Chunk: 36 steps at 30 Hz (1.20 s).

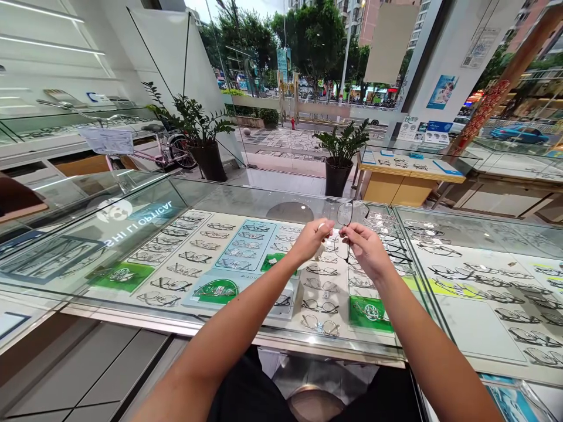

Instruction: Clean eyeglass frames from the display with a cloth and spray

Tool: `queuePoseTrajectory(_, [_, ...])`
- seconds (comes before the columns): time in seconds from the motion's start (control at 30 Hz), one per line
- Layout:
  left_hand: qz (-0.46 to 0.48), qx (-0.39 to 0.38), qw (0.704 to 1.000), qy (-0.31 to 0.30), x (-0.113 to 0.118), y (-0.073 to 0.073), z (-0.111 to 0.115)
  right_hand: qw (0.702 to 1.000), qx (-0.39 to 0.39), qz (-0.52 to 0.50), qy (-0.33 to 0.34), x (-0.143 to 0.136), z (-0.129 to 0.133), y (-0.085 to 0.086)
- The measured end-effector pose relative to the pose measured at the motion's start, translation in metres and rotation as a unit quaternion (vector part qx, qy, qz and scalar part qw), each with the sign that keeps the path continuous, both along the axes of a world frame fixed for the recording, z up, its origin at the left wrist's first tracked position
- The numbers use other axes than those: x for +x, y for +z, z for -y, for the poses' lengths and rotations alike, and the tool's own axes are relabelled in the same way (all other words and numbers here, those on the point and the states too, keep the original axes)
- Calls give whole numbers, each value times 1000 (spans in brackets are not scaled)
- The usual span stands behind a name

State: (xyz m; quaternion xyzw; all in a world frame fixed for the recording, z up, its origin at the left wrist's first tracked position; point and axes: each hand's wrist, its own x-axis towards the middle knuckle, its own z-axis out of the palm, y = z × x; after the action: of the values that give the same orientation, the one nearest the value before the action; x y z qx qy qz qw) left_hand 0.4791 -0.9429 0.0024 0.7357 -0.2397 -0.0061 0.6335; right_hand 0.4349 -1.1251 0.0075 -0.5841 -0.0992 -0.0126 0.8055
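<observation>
A pair of thin dark-framed eyeglasses [345, 214] is held up above the glass display counter [237, 190]. My right hand [366, 249] pinches the frame near its lower edge, with one lens rising above the fingertips. Close beside it on the left, my left hand [311, 239] is closed, a ring on one finger. What its fingers hold, if anything, is too small to make out. Under both hands, rows of eyeglasses [320, 306] lie inside the counter, some on green cards [358, 319].
A second glass case [466, 328] with more frames adjoins on the right. Potted plants [341, 155] stand beyond the counter, before the glass front. A bicycle [149, 146] is parked at the left. A round stool [314, 404] is below, between my legs.
</observation>
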Motion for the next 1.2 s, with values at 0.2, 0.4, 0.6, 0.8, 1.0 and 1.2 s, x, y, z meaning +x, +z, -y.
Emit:
queuePoseTrajectory(0.2, [8,66,996,-56,-1,-11,6,997,58,-13,-41,11,11,0])
queuePoseTrajectory(0.4, [2,64,995,-72,-6,-14,10,998,47,-11,-44,11,11,3])
queuePoseTrajectory(0.6, [6,60,997,-57,-8,-7,7,999,36,-4,-36,11,11,0])
queuePoseTrajectory(0.8, [9,17,994,112,28,-12,-19,998,51,-2,-44,13,14,-2])
queuePoseTrajectory(1.0, [-24,136,936,322,78,-34,-62,998,49,-5,-38,14,16,-5])
queuePoseTrajectory(1.2, [-34,164,925,340,91,-54,-83,998,51,-6,-31,15,15,-5])
